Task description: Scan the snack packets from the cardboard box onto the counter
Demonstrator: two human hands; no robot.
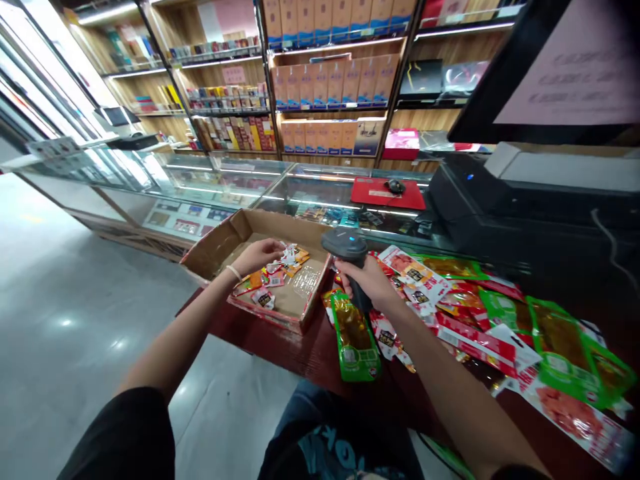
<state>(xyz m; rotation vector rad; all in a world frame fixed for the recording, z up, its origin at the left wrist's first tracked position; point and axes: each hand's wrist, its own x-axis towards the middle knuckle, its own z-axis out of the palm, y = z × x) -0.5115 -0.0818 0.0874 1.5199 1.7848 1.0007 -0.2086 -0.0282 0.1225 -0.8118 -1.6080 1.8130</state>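
Note:
My right hand [373, 279] is wrapped around the handle of a dark barcode scanner [345, 241], whose head shows a small blue light and points left. Inside the shallow cardboard box [240, 230], my left hand [260, 257] has its fingers bent together at a small white and red snack packet [289, 255]; the fingertips are partly hidden. Several other small packets [263, 298] lie loose on the box floor below that hand. Just under the scanner, a green-edged snack pouch [354, 337] lies on the dark red tabletop [300, 357].
A heap of snack pouches [505, 313] spreads across the right side. Behind the box runs a glass display counter [210, 177] with a red mat [365, 192] and a mouse [395, 187]. A monitor [560, 73] overhangs the upper right. Stocked shelves [335, 110] line the wall.

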